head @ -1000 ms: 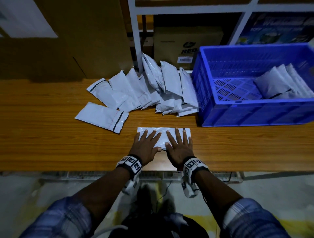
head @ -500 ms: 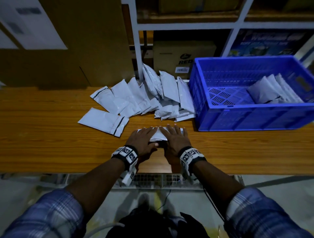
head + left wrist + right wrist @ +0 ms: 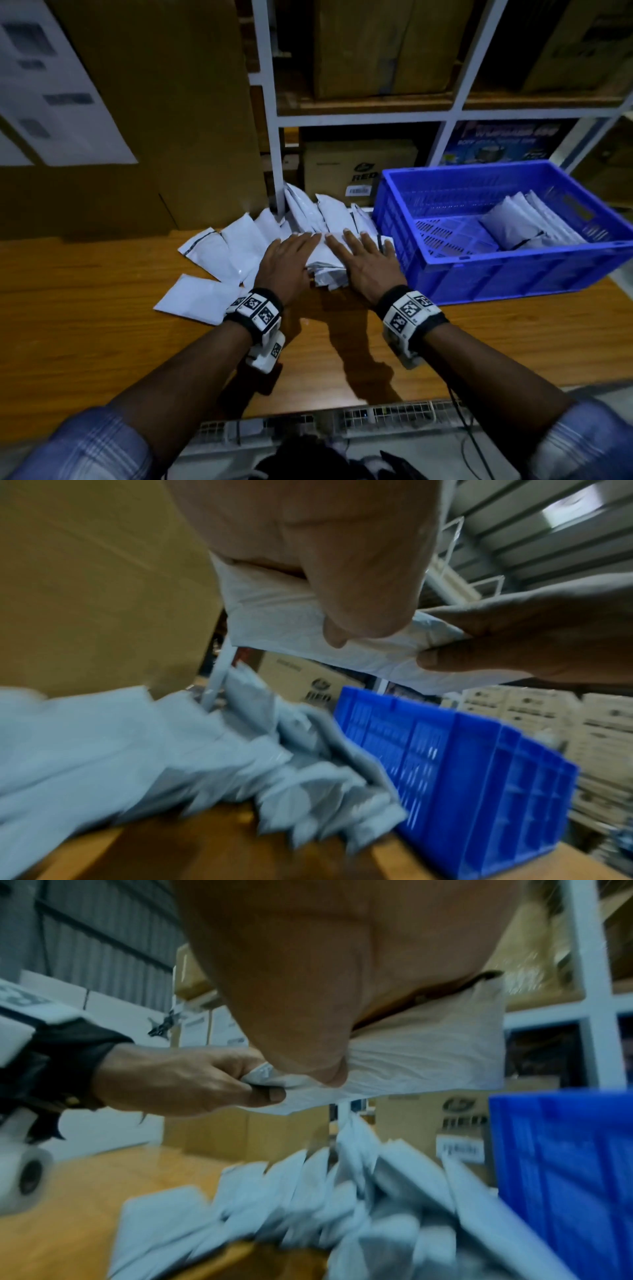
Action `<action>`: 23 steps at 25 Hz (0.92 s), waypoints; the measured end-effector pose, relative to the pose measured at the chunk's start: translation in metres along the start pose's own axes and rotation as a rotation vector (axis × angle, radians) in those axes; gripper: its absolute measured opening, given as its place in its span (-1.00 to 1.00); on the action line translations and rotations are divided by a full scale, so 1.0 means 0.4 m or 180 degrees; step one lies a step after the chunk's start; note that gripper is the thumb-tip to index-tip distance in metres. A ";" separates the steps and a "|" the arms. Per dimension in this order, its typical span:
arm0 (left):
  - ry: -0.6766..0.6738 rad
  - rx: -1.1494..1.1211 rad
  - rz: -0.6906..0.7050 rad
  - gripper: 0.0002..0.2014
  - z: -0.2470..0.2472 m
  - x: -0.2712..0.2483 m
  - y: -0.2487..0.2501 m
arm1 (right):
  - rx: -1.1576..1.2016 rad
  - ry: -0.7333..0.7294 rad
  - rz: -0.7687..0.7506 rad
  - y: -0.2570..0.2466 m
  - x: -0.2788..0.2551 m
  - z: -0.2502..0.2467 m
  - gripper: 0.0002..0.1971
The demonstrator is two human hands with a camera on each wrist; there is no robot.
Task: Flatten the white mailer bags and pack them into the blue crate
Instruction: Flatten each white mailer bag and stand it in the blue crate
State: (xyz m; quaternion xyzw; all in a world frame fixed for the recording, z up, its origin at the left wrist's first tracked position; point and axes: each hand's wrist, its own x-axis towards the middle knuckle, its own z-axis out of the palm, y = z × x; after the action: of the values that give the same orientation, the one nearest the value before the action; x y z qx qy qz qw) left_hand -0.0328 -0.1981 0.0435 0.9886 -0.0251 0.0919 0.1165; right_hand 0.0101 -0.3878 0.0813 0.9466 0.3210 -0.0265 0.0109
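Both hands hold one white mailer bag (image 3: pixel 334 255) in the air above the pile, just left of the blue crate (image 3: pixel 513 281). My left hand (image 3: pixel 291 260) pinches its left end, fingers on top and thumb underneath, and my right hand (image 3: pixel 363 263) pinches the right end the same way. The left wrist view shows the bag (image 3: pixel 284 620) under my thumb, and the right wrist view shows it (image 3: pixel 428 1056) too. Several flattened bags (image 3: pixel 513 222) lean in the crate's right half. A pile of loose mailer bags (image 3: pixel 239 246) lies on the wooden table (image 3: pixel 102 325).
One flat bag (image 3: pixel 195 298) lies apart at the pile's near left. A white shelf frame (image 3: pixel 274 154) with cardboard boxes (image 3: pixel 359 168) stands right behind the pile and crate. A large brown carton (image 3: pixel 154 120) rises at the back left.
A second ago both hands pressed flat on the bag near the table's front edge. They then gathered it, and now they hold it lifted and carried away from me, over the pile beside the crate.
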 end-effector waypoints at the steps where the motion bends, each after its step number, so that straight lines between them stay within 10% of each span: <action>1: 0.0108 0.0029 0.0103 -0.30 -0.019 0.033 0.004 | 0.0024 0.0077 0.0095 0.012 0.008 -0.024 -0.20; 8: 0.0432 0.0241 0.1022 -0.27 -0.088 0.300 0.158 | -0.0104 0.0285 0.0803 0.214 -0.008 -0.150 -0.24; 23: -0.0471 0.0374 0.1793 -0.68 0.133 0.955 0.731 | 0.0894 -0.0470 0.1672 0.995 0.093 -0.089 -0.26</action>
State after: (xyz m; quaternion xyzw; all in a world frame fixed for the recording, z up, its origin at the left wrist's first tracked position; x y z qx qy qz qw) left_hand 0.3308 -0.5055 0.1304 0.9518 -0.3015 0.0496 0.0269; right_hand 0.2831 -0.6798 0.1160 0.9850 0.0569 -0.1356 -0.0903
